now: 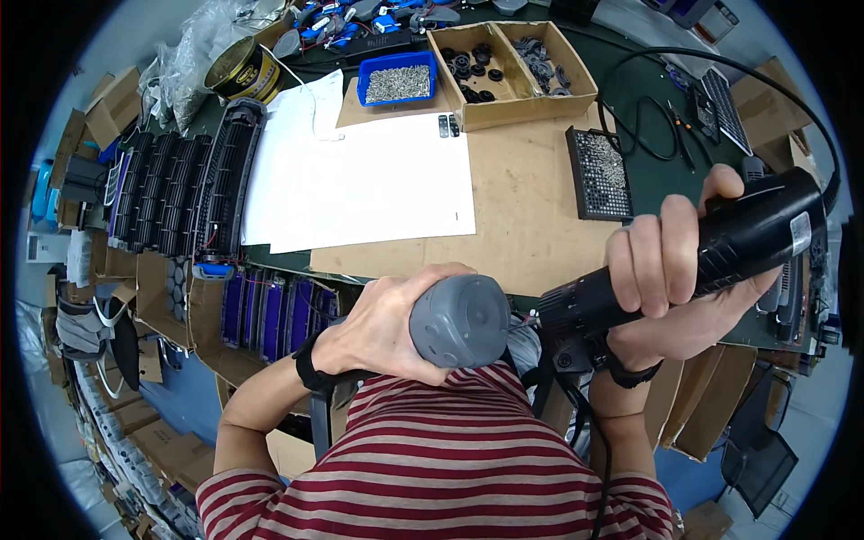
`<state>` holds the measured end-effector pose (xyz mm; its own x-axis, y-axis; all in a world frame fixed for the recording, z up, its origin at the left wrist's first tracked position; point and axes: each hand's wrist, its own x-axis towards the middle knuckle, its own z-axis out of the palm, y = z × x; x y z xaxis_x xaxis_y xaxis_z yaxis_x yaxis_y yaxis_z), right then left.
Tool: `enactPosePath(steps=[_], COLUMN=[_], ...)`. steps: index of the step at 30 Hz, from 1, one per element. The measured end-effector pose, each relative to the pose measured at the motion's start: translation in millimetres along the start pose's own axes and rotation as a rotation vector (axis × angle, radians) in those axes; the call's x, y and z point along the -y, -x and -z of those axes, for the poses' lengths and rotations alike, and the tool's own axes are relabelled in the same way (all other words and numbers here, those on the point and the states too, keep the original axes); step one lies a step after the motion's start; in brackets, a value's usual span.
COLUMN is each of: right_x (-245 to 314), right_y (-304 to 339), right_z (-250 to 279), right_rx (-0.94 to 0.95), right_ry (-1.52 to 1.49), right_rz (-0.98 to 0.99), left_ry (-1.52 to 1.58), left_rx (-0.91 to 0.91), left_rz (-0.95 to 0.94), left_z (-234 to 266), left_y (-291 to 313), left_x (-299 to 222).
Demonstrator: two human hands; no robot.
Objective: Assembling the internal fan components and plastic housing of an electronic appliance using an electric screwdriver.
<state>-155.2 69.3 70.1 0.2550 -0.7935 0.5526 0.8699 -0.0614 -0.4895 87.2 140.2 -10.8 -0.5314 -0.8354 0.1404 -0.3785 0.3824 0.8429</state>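
One label [800, 232] on black tool [740, 239] in right hand [674, 264]; grey housing [461, 322] in left hand [382, 326].

Bright indoor lt, white paper [378, 193] nr blown out, strong fisheye dist. toward blk rim

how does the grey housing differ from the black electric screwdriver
The grey housing is squat and rounded; the black electric screwdriver is long and roughly cylindrical. The left hand holds the grey housing, the right hand the black electric screwdriver. Both are gripped one-handed.
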Motion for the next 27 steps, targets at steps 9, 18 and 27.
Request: enactPosePath(steps=[9,18,27], right_x=[-14,-20,-21], right_y=[1,6,6], right_z=[0,-2,-3], right_rx=[0.092,0.054,0.133], right_ry=[-0.056,-0.01,0.005], right_rz=[-0.001,-0.026,-0.005], left_ry=[0.014,0.034,0.023], left_rx=[0.0,0.027,-0.005], left_rz=[-0.016,0.046,0.034], left_z=[-4,-2,-4], left_y=[-1,0,0], left_x=[2,1,4])
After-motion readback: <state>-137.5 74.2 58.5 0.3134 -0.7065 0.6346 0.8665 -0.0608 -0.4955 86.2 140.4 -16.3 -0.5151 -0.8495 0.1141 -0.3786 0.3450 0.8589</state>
